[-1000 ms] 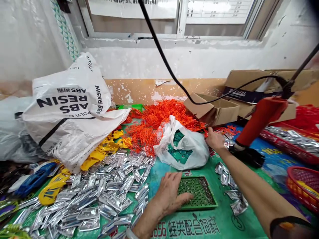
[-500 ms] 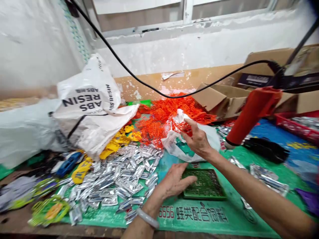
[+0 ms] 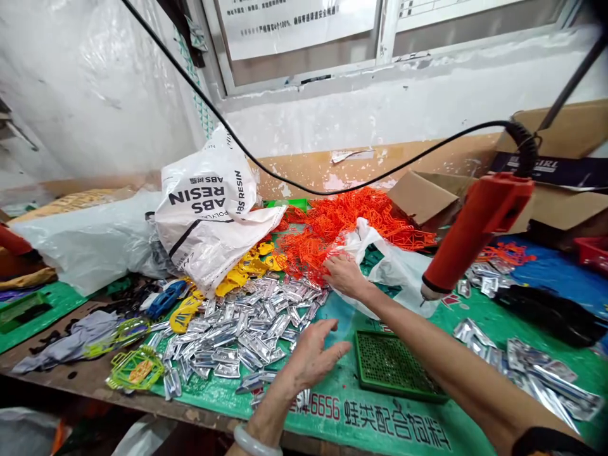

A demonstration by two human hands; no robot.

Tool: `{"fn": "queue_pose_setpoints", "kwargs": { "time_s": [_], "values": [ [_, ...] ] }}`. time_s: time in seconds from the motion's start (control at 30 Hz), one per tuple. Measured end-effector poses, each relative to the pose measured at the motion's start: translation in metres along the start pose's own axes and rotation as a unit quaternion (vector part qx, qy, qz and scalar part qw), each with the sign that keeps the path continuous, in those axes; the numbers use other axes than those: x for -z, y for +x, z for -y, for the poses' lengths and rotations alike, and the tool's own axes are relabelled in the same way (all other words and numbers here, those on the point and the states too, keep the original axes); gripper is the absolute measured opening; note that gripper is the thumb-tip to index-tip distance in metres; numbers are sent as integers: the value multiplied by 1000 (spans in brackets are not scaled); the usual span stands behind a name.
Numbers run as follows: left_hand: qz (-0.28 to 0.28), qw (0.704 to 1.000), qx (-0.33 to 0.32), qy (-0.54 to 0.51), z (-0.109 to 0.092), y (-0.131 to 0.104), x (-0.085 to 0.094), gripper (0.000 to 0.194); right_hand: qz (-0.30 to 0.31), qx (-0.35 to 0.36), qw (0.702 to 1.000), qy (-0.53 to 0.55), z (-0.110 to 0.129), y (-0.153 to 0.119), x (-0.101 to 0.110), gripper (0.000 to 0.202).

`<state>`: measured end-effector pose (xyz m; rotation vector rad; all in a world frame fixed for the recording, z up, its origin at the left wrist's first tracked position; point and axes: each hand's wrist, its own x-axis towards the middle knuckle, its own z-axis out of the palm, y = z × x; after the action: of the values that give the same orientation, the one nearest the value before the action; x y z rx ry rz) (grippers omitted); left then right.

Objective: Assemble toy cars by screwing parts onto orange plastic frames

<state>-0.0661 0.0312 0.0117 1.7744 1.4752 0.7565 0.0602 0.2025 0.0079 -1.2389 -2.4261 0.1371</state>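
My right hand reaches over the near edge of the heap of orange plastic mesh pieces, its fingers bent round an orange mesh piece that they partly hide. Just to its right lies a white plastic bag with dark green pieces inside. Lower down, my left hand hovers with fingers apart and nothing in it, between the pile of silver packets and a green plastic tray. The tray lies under and beside my right forearm.
A red power screwdriver hangs from a black cable at the right. White sack, yellow pieces and blue piece lie left. Cardboard boxes, black object and more silver packets are right.
My right hand has moved left and down from above the white bag to the orange heap, with the orange mesh piece. My left hand has drawn back from the tray. The view has shifted.
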Motion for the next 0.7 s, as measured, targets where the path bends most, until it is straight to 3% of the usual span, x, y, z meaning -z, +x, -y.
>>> {"fn": "queue_pose_setpoints", "kwargs": {
  "time_s": [0.1, 0.2, 0.27, 0.37, 0.5, 0.6, 0.7],
  "values": [
    [-49, 998, 25, -18, 7, 10, 24, 25, 27, -8, 999, 16, -10, -12, -3, 22],
    [-102, 991, 54, -63, 14, 24, 48, 24, 32, -1, 997, 69, -18, -24, -1, 24],
    [-115, 984, 71, -114, 14, 33, 54, 27, 18, 2, 993, 119, -19, -29, 4, 24],
    [-89, 967, 99, -216, 9, 39, 44, 37, -30, -8, 978, 205, -17, -30, 10, 23],
    [-55, 924, 129, -355, 1, 35, 21, 50, -81, -55, 941, 324, -10, -31, 16, 26],
    [-72, 894, 124, -424, -6, 30, 15, 49, -69, -76, 908, 406, -2, -42, 21, 38],
    [-85, 873, 120, -465, -12, 25, 19, 46, -25, -56, 886, 460, 6, -63, 31, 38]
  ]
}}
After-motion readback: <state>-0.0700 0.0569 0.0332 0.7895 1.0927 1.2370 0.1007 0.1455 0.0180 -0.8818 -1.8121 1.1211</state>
